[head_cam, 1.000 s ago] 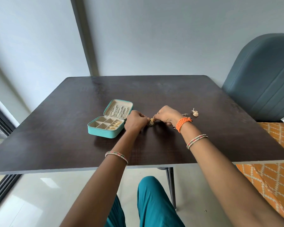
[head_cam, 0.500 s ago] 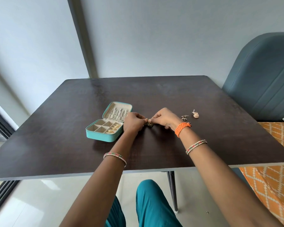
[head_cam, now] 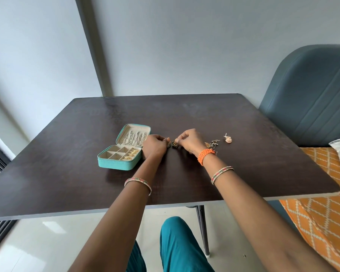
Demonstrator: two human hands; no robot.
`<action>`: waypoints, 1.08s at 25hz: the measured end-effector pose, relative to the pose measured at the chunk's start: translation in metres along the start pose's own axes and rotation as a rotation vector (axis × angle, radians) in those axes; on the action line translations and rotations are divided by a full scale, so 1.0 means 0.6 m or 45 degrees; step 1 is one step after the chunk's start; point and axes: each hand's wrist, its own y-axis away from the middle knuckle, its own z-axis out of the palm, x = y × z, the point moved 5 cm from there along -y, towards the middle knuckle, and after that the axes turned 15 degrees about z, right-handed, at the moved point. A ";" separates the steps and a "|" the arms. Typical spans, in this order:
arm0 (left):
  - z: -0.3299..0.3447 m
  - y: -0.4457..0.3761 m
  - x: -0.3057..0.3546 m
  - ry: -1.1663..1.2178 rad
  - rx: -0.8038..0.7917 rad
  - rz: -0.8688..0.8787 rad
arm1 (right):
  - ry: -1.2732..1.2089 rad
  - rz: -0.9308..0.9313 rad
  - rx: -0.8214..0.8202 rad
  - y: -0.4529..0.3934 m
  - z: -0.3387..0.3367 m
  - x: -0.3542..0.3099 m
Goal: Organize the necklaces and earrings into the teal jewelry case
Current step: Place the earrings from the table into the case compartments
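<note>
Pinching small earrings (head_cam: 174,143) between them, left hand (head_cam: 154,145) and right hand (head_cam: 188,139) sit just right of the open teal jewelry case (head_cam: 119,160).

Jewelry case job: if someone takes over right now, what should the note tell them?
Left hand and right hand: each pinches one small dark round earring, just right of the case.
Open teal zip jewelry case: silver chain necklaces hang in the lid, gold earrings sit in the right compartments.
Left: the held pair, the loose earring cluster and the shell-shaped earring on the dark wooden table.
</note>
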 end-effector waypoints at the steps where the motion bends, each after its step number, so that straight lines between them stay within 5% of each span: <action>1: -0.002 0.002 0.001 0.007 0.004 0.021 | -0.045 -0.010 0.011 0.003 -0.010 0.001; 6: -0.010 0.036 0.043 0.001 0.150 0.308 | -0.146 -0.051 0.213 0.004 -0.122 0.026; 12: 0.064 0.060 0.114 -0.201 -0.081 0.565 | -0.243 0.100 0.340 -0.026 -0.204 0.114; 15: 0.110 0.045 0.125 -0.180 -0.243 0.537 | -0.327 0.167 0.446 -0.043 -0.222 0.158; 19: 0.138 0.028 0.121 -0.139 -0.363 0.354 | -0.379 0.188 0.314 -0.064 -0.224 0.180; 27: 0.151 0.002 0.122 -0.209 -0.388 0.226 | 0.302 -0.046 0.410 -0.068 -0.193 0.140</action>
